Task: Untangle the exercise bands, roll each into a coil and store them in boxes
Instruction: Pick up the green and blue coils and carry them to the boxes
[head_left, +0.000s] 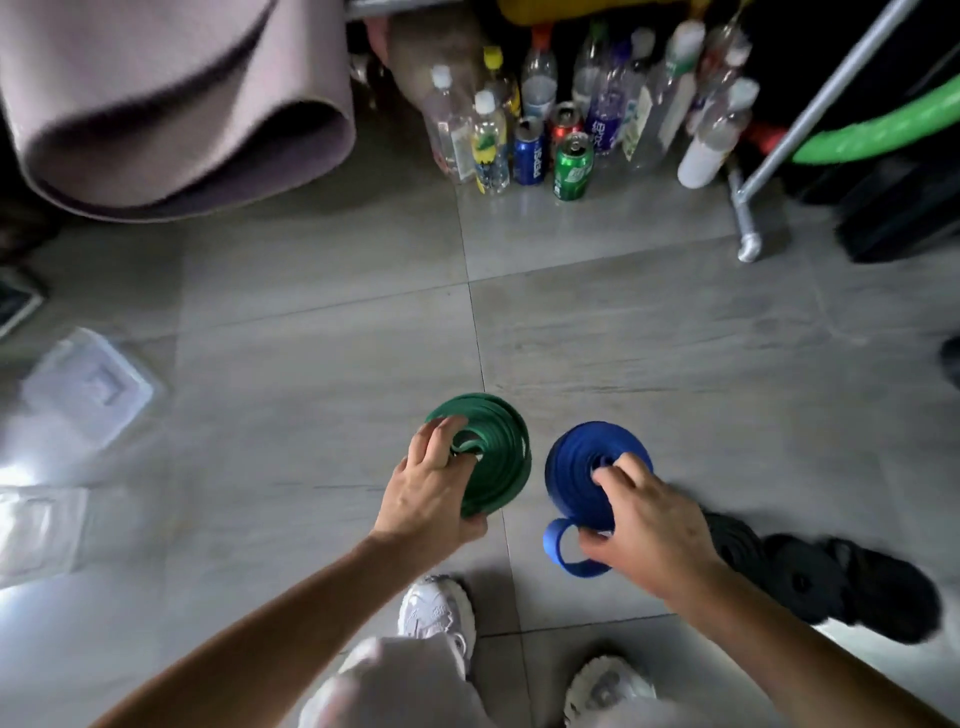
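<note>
Likely a room in a home. The grey tiled floor (311, 312), a rolled mat (171, 104), and huddled drink bottles (488, 140) and cans (571, 166) suggest it.

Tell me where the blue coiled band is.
In the head view the blue coiled band is low and just right of centre, gripped by the right hand, beside the green coil that the left hand holds.

The left hand (431, 499) grips a coiled green exercise band (498, 447), with the fingers at its centre and the thumb under its rim. Just beside it on the right, the right hand (649, 525) holds a coiled blue exercise band (576, 467), whose loose end makes a small loop below. Black bands (810, 577) lie on the tiled floor (322, 364) at the near right. A clear plastic box (88, 389) stands at the left. Bottles and cans (571, 119) stand far.
</note>
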